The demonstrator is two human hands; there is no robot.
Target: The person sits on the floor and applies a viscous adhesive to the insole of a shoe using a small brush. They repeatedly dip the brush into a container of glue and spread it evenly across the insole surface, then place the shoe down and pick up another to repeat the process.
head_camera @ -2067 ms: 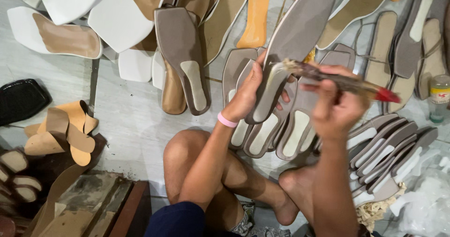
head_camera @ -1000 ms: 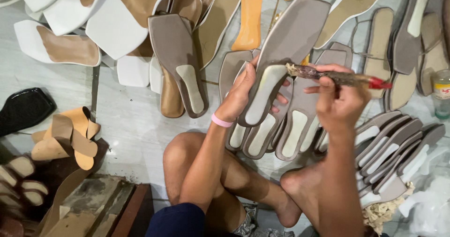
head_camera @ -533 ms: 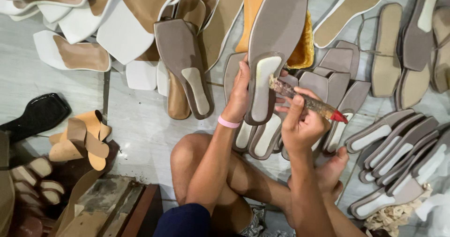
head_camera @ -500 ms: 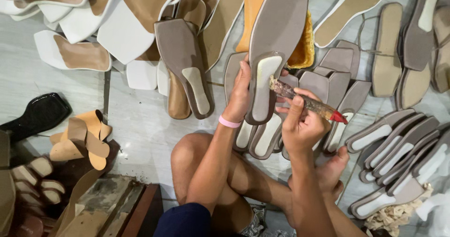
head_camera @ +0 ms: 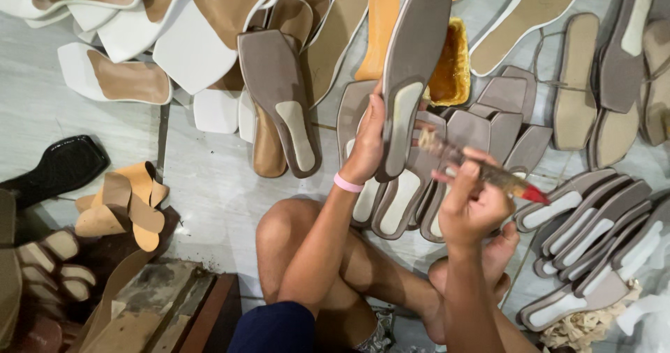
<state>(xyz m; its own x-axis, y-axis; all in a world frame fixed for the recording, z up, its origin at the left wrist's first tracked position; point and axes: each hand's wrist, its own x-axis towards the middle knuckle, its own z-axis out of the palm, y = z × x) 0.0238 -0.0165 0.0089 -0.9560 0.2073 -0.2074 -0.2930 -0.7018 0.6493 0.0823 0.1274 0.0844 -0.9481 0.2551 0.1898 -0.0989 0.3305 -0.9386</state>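
Since the frame of two seconds ago, both hands have been shifting toward the middle of the head view, and the grey sole is now standing nearly upright instead of slanting to the right.

Seen from the head camera, the left hand [head_camera: 368, 140] is holding the grey shoe sole [head_camera: 412, 67] by its heel end, its grip clamped on the sole's lower edge, with the square toe pointing away from the person. A pale cream patch is showing on the heel half of the sole. A pink band [head_camera: 347, 183] is sitting on the left wrist.

The right hand [head_camera: 471, 203] is pinching a glue brush [head_camera: 481, 171], its grip closed tight around the handle. The handle's red tip is pointing to the right, and the bristle end is touching or lying just beside the sole's cream patch; I cannot tell which.

Below the hands, the person's bare crossed legs [head_camera: 328, 255] are resting on the grey floor [head_camera: 209, 199]. More grey soles [head_camera: 593, 234] are lying stacked in rows on the right, and another bunch is fanning out just behind the hands. A yellow glue tray [head_camera: 450, 70] is sitting beside the held sole. White and tan insoles [head_camera: 181, 39] are piling up at the upper left, tan straps [head_camera: 125, 203] are lying at the left, and a black sole [head_camera: 56, 168] is lying near them.
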